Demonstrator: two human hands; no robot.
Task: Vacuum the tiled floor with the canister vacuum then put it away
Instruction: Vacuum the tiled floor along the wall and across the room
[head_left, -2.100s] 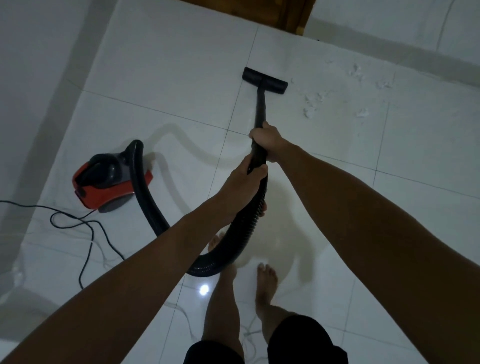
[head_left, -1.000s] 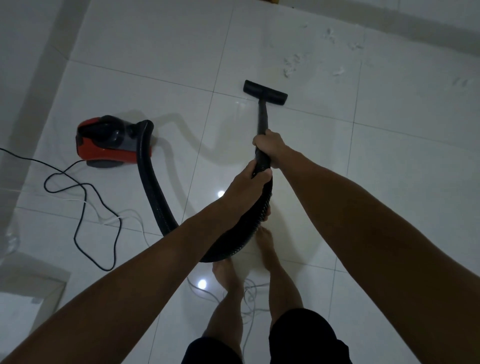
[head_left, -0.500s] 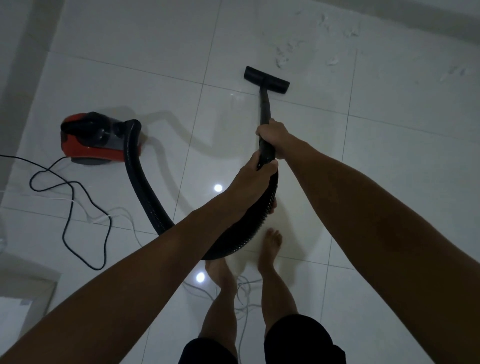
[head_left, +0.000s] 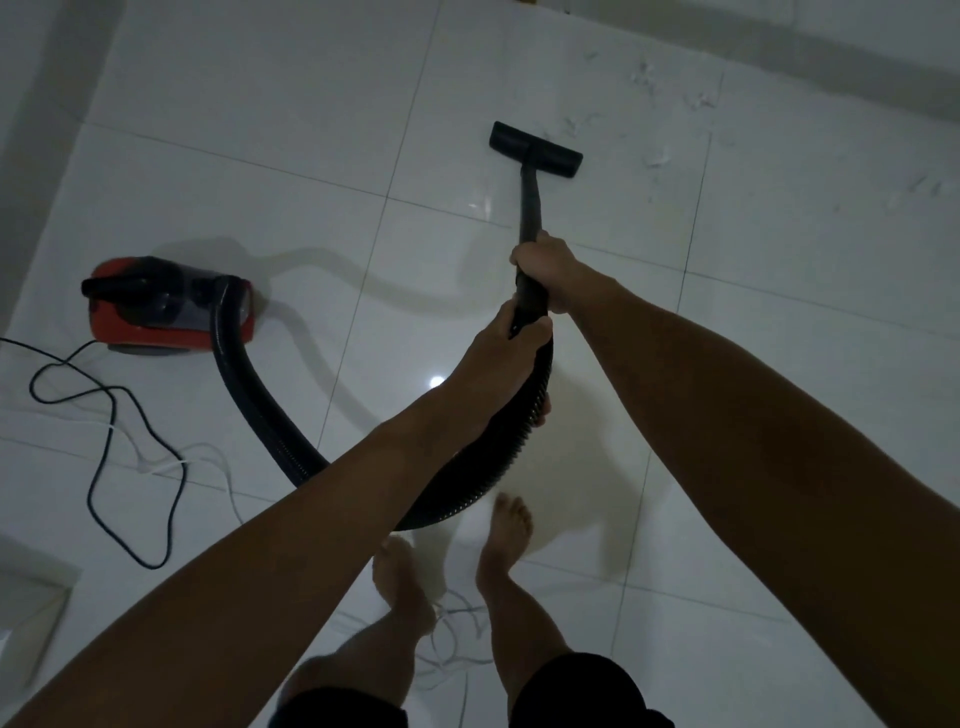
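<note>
White scraps (head_left: 655, 158) lie just beyond and to the right of the floor head (head_left: 535, 150), nearer to it than half a second ago, since the head has been pushed forward again across the tiled floor (head_left: 260, 104). The right hand (head_left: 545, 267) wraps the wand (head_left: 530, 208) behind the head; the left hand (head_left: 498, 364) grips the hose (head_left: 244, 384) just behind that. The red canister (head_left: 166, 312) sits well to the head's left, trailing its cord (head_left: 104, 467). Judging by the litter left, vacuuming is far from finished.
</note>
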